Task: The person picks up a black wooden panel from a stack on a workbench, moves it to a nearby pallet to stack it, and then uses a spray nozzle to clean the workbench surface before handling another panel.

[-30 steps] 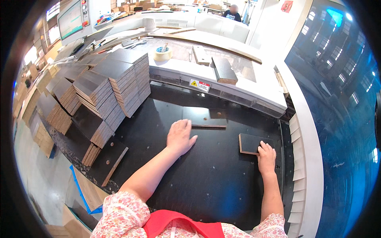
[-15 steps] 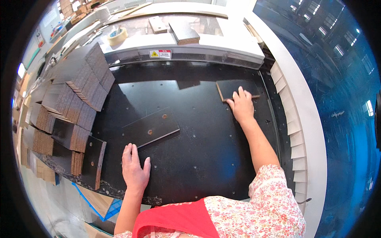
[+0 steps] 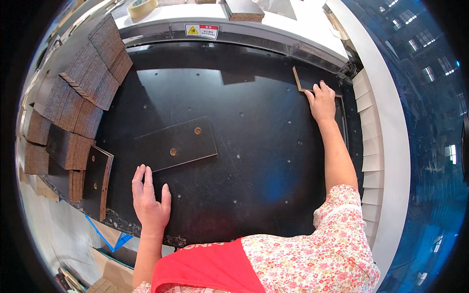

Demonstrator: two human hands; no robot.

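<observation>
At the far right of the black table, my right hand point(image 3: 322, 103) grips a dark rectangular board point(image 3: 315, 77) with pale brown edges. Its thumb presses on the board's near edge and its fingers bend over the top. My left hand point(image 3: 150, 202) rests with fingers stretched out, its fingertips at the near left corner of a dark board with two round holes point(image 3: 188, 141). That drilled board lies flat and slightly slanted on the table. Further left, another drilled board point(image 3: 97, 180) leans on edge against stacked pieces.
Stacks of dark-faced particleboard point(image 3: 80, 90) line the left side of the black table point(image 3: 259, 180). A white machine beam point(image 3: 273, 29) crosses the back, bearing a tape roll point(image 3: 141, 7) and a small board block point(image 3: 244, 10). Pale folded bellows point(image 3: 371, 132) run along the right edge.
My right hand has pushed its board further right and away, up by the table's far right corner. My left hand stays by the drilled board. The whole view has shifted.
</observation>
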